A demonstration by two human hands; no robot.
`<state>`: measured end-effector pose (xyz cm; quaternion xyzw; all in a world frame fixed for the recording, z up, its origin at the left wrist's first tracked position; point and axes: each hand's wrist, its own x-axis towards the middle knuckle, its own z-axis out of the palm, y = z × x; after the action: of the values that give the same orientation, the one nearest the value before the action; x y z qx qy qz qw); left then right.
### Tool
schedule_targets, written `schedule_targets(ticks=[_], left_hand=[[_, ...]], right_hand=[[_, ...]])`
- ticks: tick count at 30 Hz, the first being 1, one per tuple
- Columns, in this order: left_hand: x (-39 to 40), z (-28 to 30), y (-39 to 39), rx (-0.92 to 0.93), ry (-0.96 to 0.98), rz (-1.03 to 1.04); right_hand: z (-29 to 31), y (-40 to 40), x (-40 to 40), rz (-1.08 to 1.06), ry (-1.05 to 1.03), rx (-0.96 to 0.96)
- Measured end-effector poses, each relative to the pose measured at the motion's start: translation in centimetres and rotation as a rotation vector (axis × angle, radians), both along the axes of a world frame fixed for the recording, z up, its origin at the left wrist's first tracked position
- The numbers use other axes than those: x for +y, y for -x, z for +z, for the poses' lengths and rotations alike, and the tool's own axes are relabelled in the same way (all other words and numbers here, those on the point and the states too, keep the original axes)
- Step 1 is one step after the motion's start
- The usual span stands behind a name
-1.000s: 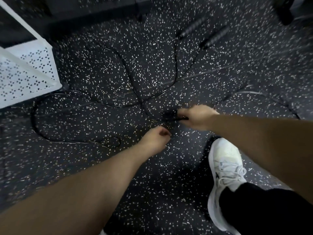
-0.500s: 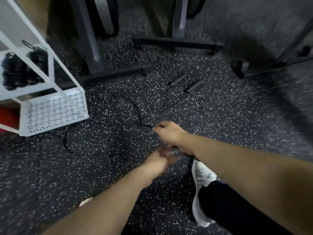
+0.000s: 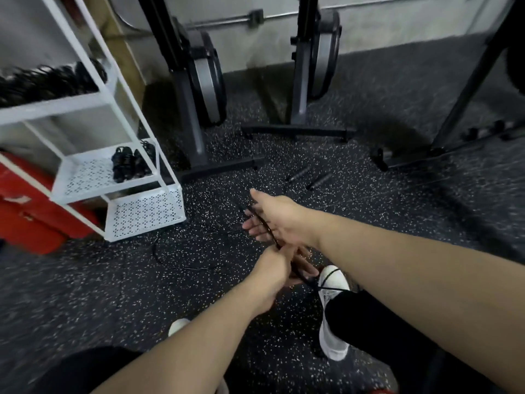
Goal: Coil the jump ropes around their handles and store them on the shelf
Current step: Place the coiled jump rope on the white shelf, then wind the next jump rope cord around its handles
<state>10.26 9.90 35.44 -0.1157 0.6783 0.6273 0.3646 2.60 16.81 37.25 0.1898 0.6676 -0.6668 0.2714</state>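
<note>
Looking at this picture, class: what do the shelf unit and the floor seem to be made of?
Shelf unit: probably painted metal, white and matt; thin straight frame bars and side panels punched with small regular holes suggest sheet steel. Floor: looks like rubber gym flooring, dark and dull with pale flecks throughout; the exact material cannot be confirmed.

Open floor (image 3: 85,294) left of the hands up to the white shelf (image 3: 145,211), but a loose black rope (image 3: 170,260) loops across it near the shelf's bottom corner. Two rope handles (image 3: 309,177) lie ahead on the floor. Machine bases (image 3: 295,132) block the far side. Lower shelf tier holds coiled ropes (image 3: 127,163) at its right end; rest of tier free.
</note>
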Motion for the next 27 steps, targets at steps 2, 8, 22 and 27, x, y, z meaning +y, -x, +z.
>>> schedule_targets(ticks=[2, 8, 22, 27], left_hand=[[-0.4, 2.0, -1.4, 0.010, -0.034, 0.071], [-1.8, 6.7, -3.6, -0.021, -0.214, 0.387], [-5.0, 11.6, -5.6, 0.043, -0.461, 0.616], [-5.4, 11.0, -7.2, 0.105, -0.367, 0.396]], right_hand=[[1.5, -1.4, 0.9, 0.101, -0.168, 0.082], [3.9, -7.6, 5.2, 0.365, -0.502, 0.287], [5.8, -15.5, 8.8, 0.489, -0.842, 0.497], [9.3, -14.7, 6.9, 0.301, -0.979, 0.777]])
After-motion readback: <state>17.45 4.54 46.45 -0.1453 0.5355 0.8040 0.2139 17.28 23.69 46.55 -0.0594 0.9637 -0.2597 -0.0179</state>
